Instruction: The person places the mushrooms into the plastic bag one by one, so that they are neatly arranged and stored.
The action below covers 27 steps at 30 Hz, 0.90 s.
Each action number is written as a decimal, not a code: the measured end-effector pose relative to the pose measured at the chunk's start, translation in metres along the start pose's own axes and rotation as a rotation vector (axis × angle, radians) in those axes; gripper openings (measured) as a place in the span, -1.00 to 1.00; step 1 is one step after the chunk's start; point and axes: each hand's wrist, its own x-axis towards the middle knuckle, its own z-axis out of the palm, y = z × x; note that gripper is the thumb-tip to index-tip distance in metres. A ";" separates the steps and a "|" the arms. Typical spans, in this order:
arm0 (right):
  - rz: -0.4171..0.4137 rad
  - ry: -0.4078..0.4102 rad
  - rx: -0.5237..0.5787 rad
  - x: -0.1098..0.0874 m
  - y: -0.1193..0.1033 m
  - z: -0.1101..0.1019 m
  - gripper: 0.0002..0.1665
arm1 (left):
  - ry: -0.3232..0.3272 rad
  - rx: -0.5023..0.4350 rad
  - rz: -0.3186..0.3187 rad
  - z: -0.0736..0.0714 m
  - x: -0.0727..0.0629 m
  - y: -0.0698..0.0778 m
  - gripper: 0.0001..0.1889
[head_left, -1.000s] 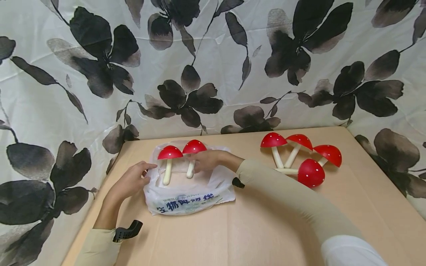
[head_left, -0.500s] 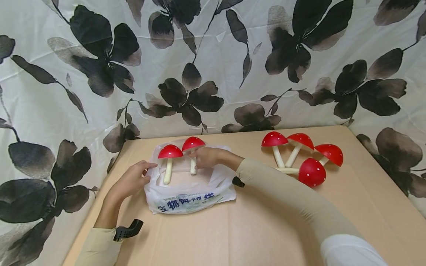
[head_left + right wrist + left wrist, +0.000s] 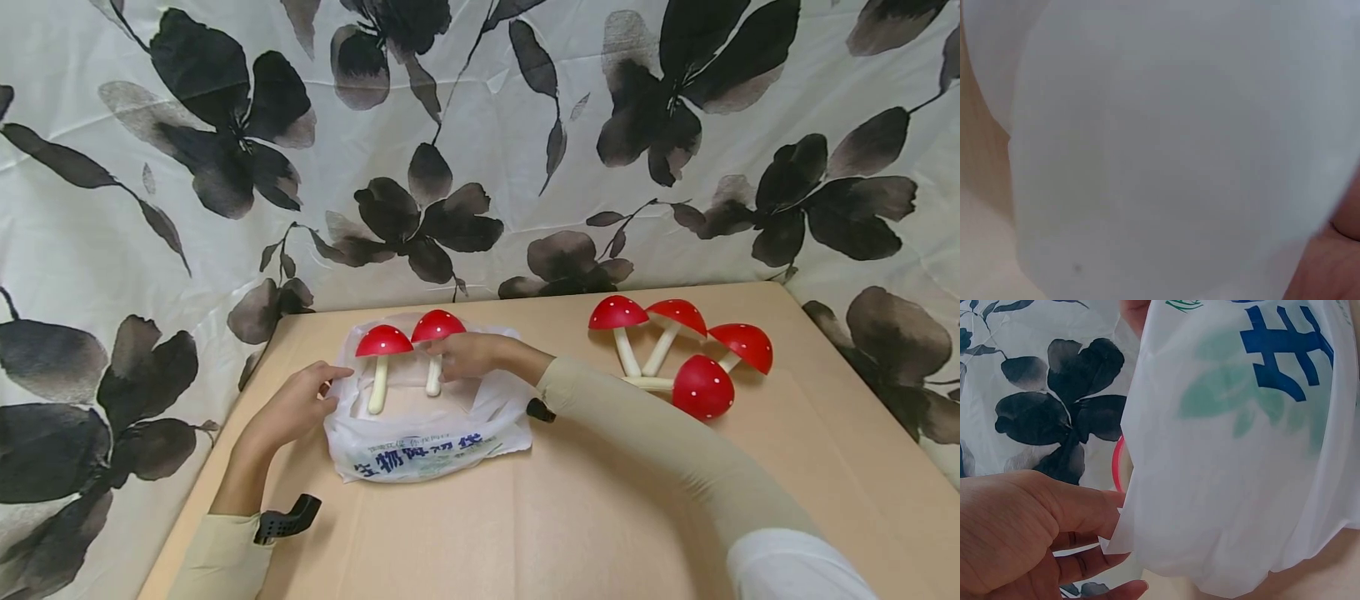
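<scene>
A white plastic bag (image 3: 431, 433) with blue print lies spread on the table, its mouth gaping. My left hand (image 3: 300, 400) pinches the bag's left edge; in the left wrist view the thumb (image 3: 1094, 509) lies over the film. Inside the bag's mouth, a toy mushroom (image 3: 382, 343) with a red, white-dotted cap and pale stem rests on the left. Beside it my right hand (image 3: 480, 357) holds a second toy mushroom (image 3: 438, 323) near the top of its stem, cap up. Bag film (image 3: 1166, 137) fills most of the right wrist view and hides that grip.
Several more red-capped toy mushrooms (image 3: 703, 387) lie grouped at the right of the wooden table (image 3: 600, 517). A floral cloth (image 3: 525, 150) hangs behind the table and along its sides. Each wrist carries a black camera mount.
The second mushroom in my right hand has lifted slightly and its stem has swung a little. The left hand and the bag have stayed nearly still.
</scene>
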 end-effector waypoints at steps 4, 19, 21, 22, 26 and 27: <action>-0.011 -0.018 -0.033 -0.003 -0.003 0.001 -0.22 | -0.004 -0.008 -0.010 0.001 -0.003 0.000 -0.56; 0.019 -0.042 0.006 -0.008 -0.006 0.004 -0.16 | 0.013 0.014 0.008 0.001 -0.004 0.001 -0.57; 0.014 -0.050 -0.002 -0.007 -0.004 0.004 -0.13 | 0.012 0.014 0.011 0.001 -0.003 0.002 -0.57; 0.009 -0.054 -0.014 -0.007 -0.004 0.005 -0.13 | 0.012 0.015 0.012 0.002 -0.002 0.002 -0.57; -0.015 -0.034 -0.088 -0.006 -0.002 0.004 -0.22 | 0.013 0.018 0.007 0.002 -0.001 0.003 -0.57; -0.019 -0.029 -0.102 -0.006 -0.002 0.004 -0.24 | 0.012 0.019 0.008 0.002 -0.001 0.003 -0.57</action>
